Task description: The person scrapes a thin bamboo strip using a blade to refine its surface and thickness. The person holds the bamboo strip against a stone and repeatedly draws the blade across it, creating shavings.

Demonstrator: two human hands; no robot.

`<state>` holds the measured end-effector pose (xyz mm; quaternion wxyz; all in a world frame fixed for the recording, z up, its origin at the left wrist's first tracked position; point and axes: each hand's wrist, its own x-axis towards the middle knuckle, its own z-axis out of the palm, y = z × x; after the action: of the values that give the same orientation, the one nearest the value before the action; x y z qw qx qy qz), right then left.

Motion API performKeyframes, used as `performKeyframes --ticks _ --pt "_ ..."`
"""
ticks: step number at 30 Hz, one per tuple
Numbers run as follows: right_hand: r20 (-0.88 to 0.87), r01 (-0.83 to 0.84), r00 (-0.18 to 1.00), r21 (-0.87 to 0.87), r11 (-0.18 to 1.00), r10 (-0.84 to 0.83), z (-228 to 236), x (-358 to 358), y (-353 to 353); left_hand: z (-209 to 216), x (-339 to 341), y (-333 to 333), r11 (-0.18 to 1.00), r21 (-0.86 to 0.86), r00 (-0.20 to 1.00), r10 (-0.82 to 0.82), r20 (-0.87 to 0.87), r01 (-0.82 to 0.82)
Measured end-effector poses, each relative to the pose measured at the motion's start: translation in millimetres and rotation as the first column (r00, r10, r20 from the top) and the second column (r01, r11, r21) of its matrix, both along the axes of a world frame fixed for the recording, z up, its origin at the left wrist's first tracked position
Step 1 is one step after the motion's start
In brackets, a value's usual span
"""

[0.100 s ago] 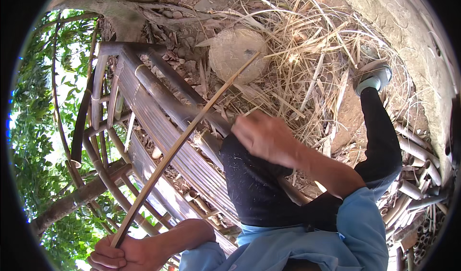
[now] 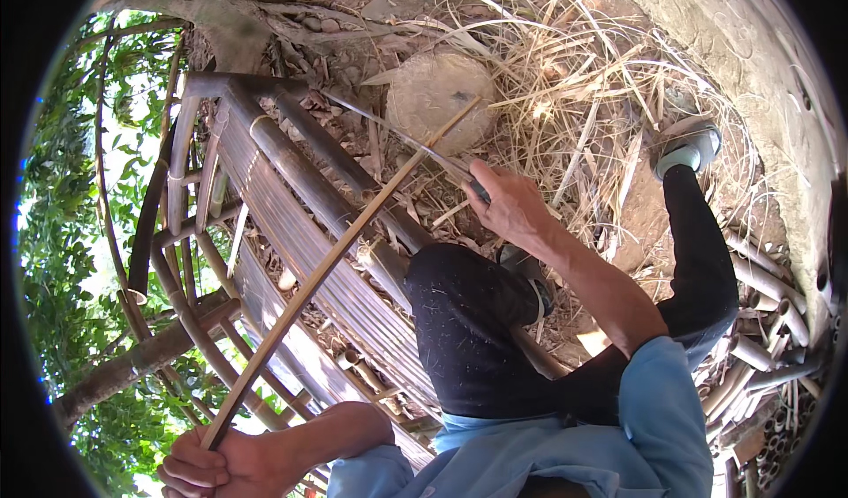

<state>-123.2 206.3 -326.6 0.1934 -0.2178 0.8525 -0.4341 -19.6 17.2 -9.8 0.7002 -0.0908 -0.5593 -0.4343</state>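
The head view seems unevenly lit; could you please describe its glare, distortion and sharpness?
Head view, left: daylight burns out gaps in the green leafy foliage; same view, lower left: glare whitens part of the brown slatted bamboo bench; same view, rim: black fisheye border, blue fringing at far left; same view, centre: right hand and thin grey metal blade look fairly sharp.

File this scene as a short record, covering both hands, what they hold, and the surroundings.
Left hand: gripping the near end of a long wooden strip
Right hand: holding a long, thin-bladed knife
Crossing: blade across strip in view, nearer its far end
Beyond: round pale block; contact unclear
Litter: pale shavings
Left side: slatted bench
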Motion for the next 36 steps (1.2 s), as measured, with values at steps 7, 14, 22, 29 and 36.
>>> performKeyframes --ticks 7,14,22,29,36 --pt "0.097 -0.009 0.995 -0.075 0.997 0.016 -23.1 -8.2 -2.8 -7.0 -11.8 4.9 0.995 0.080 0.998 0.054 -0.011 -0.053" --pt "-0.109 0.008 0.994 -0.009 1.000 -0.009 -95.2 -26.8 -9.3 3.1 10.5 -31.8 0.950 -0.048 0.934 0.313 0.173 -0.309" --pt "-0.155 0.300 0.947 0.112 0.947 -0.281 -212.8 -25.8 52.7 13.1 0.4 -43.1 0.987 0.066 0.981 0.137 0.133 -0.147" --pt "0.087 0.274 0.956 0.083 0.958 -0.281 -122.2 -4.2 53.0 18.9 19.4 -21.6 0.781 0.322 0.834 -0.549 -0.055 0.536" --pt "-0.020 0.087 0.996 -0.203 0.975 -0.093 111.3 28.2 22.7 1.3 5.6 34.1 0.805 0.118 0.804 -0.591 0.064 0.582"
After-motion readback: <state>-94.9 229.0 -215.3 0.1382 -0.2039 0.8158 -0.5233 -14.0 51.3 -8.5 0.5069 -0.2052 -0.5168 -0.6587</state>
